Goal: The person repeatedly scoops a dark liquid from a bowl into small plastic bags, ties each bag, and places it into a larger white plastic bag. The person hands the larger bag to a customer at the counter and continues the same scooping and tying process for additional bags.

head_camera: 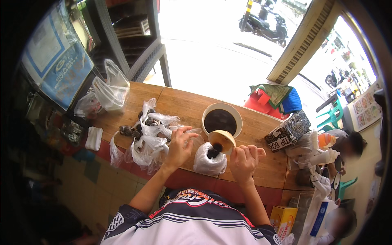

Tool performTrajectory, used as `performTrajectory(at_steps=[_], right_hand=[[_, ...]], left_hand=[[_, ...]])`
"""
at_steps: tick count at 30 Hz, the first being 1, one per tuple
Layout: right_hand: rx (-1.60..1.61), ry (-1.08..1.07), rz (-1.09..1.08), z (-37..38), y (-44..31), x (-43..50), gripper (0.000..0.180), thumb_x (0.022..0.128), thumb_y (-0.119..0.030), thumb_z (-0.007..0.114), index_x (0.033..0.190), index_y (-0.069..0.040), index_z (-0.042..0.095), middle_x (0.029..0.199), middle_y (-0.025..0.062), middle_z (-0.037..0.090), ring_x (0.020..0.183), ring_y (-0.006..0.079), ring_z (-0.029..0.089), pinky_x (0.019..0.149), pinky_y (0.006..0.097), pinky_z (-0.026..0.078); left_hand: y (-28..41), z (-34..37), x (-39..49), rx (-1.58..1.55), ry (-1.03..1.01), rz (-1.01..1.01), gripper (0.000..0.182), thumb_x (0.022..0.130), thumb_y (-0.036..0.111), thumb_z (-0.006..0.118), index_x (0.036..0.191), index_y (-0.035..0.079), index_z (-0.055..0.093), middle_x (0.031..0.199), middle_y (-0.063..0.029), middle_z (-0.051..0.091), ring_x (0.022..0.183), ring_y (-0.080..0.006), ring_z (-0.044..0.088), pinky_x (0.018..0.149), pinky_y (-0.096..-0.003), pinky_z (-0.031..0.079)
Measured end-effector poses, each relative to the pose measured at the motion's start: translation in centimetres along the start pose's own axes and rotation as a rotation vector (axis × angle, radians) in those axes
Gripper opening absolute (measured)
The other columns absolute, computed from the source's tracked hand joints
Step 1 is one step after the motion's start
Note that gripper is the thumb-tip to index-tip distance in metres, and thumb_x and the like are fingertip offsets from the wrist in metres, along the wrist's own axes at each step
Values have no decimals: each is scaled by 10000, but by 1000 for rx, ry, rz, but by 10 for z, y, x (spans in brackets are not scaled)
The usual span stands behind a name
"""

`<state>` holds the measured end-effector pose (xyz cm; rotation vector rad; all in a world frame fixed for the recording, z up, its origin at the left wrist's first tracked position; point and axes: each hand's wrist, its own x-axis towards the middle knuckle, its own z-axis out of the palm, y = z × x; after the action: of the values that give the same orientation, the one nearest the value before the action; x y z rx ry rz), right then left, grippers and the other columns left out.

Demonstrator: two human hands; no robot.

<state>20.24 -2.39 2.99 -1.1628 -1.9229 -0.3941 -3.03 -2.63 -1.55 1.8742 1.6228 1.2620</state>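
Note:
My right hand (246,160) grips the edge of a small cream-coloured scoop or bowl (229,141), tilted over a container lined with a clear plastic bag (209,163). Dark liquid (217,147) runs from its lip into the bag's mouth. Just behind stands a round white tub (240,125) of dark liquid (220,121). My left hand (180,148) hovers left of the lined container with its fingers apart, nothing visible in it. Beside that hand lies a pile of knotted plastic bags (150,134), several of them holding dark contents (126,130).
The wooden table (183,101) also bears a tip box (288,131), squeeze bottles (324,156), a folded white cloth (94,138) and white plastic carrier bags (111,88). A yellow carton (283,217) stands at lower right. Other people (352,144) are at the right.

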Motion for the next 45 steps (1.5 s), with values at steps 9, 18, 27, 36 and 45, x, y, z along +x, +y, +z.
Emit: performTrajectory(at_steps=[9,18,27,36,45], right_hand=[[145,-167,602,33,31,-7,178,787,-130,718,644,-67,632,611,50,596,726,221,558,849,406,340],[246,-237,1001,96,57,-17,290,842,-237,736,699,12,697,582,84,648,536,142,588,569,332,463],[476,-315,869,72,30,-80,221,863,-185,743,765,8,703,636,31,629,580,110,543,558,273,439],[866,-402,786,10,0,-53,245,757,-58,799,937,-19,637,1055,124,657,959,226,623,811,334,499],[734,-460,633,17,-13,0,458,747,30,720,1175,-36,572,1051,155,665,972,303,679,811,366,528]], left_hand=[[-26,34,-26,31,-166,-158,154,851,81,674,992,70,734,1089,-132,680,1049,-294,609,938,-390,467],[-10,32,-20,-90,-183,-328,172,849,179,743,902,20,706,850,-138,724,726,-243,696,677,-354,538],[17,26,-25,-168,-138,-231,334,788,281,821,907,13,663,768,-78,690,706,-212,665,673,-345,529],[15,3,-25,-55,-467,-379,405,808,268,795,1022,-1,580,956,-121,650,742,-202,652,676,-358,530],[37,-11,23,-383,-533,-197,493,928,31,632,1385,-1,453,1258,-127,621,1008,-171,655,828,-277,540]])
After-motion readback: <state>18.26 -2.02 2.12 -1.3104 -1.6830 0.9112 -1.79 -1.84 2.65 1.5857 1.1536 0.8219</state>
